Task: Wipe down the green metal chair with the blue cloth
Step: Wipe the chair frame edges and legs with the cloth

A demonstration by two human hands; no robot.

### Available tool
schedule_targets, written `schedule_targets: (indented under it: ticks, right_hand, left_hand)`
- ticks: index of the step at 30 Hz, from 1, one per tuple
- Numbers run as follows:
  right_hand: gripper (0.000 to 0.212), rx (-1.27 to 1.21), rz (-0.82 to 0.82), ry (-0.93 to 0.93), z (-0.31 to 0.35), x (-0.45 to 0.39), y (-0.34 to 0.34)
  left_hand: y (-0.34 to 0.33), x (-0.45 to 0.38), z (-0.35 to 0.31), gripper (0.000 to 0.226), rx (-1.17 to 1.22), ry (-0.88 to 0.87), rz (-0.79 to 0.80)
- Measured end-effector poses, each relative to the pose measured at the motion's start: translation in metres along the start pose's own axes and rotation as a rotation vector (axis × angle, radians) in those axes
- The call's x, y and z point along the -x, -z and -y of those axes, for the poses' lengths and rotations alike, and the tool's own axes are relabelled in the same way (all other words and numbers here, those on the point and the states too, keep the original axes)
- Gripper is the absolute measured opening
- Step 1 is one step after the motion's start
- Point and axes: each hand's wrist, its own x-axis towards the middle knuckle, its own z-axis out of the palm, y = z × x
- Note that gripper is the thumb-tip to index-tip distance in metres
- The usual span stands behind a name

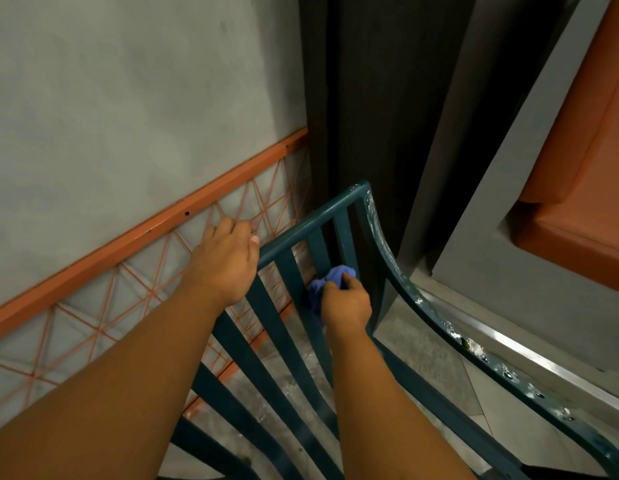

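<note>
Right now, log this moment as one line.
left hand grips green metal chair top rail | right hand presses blue cloth on slat

The right hand [346, 303] covers most of the blue cloth [330, 280] (only a bunched end shows). The green chair [436, 313] runs off the bottom edge, legs unseen. The left hand's fingers [228, 227] curl behind the frame's corner.
</note>
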Motion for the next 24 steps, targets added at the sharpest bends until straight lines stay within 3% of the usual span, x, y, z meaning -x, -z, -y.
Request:
schedule_targets:
  ticks: [2, 4, 6, 8, 10, 14, 16, 18, 21, 22, 24]
  right_hand:
    - [0.024, -0.210, -0.056, -0.045, 0.015, -0.001, 0.005]
    - [0.037, -0.269, -0.082, 0.116, 0.034, -0.002, 0.001]
    - [0.048, -0.133, -0.016, 0.378, 0.051, -0.004, -0.008]
    - [0.051, 0.060, 0.022, 0.510, 0.054, -0.012, -0.016]
    - [0.052, 0.153, -0.013, 0.466, 0.045, -0.021, -0.017]
    - [0.049, 0.232, 0.016, 0.163, 0.025, -0.033, 0.000]
    - [0.035, 0.306, 0.064, 0.027, 0.025, -0.037, 0.013]
    - [0.019, 0.101, 0.125, -0.121, 0.029, -0.035, 0.029]
    - [0.022, -0.507, 0.194, -0.377, 0.042, -0.028, 0.049]
    - [0.022, -0.666, 0.225, -0.362, 0.049, -0.022, 0.051]
    - [0.016, -0.731, 0.264, -0.122, 0.065, -0.011, 0.045]
  left_hand:
    - [0.001, 0.000, -0.001, 0.041, -0.002, 0.002, 0.000]
    - [0.001, 0.001, -0.002, 0.041, -0.008, 0.008, 0.001]
    - [0.001, 0.002, -0.002, 0.042, -0.003, 0.005, 0.000]
    - [0.000, 0.001, -0.002, 0.042, 0.004, 0.006, 0.001]
    - [-0.001, -0.001, -0.001, 0.042, 0.010, 0.009, 0.002]
    - [-0.004, -0.003, 0.002, 0.043, 0.017, -0.006, -0.001]
    - [-0.005, -0.004, 0.004, 0.044, 0.013, -0.017, -0.002]
    - [-0.006, -0.005, 0.005, 0.044, 0.006, -0.025, -0.007]
    - [-0.005, -0.005, 0.005, 0.042, -0.042, 0.004, -0.009]
    - [-0.004, -0.006, 0.003, 0.041, -0.060, 0.031, -0.005]
    - [0.000, -0.011, -0.005, 0.039, -0.083, 0.049, -0.022]
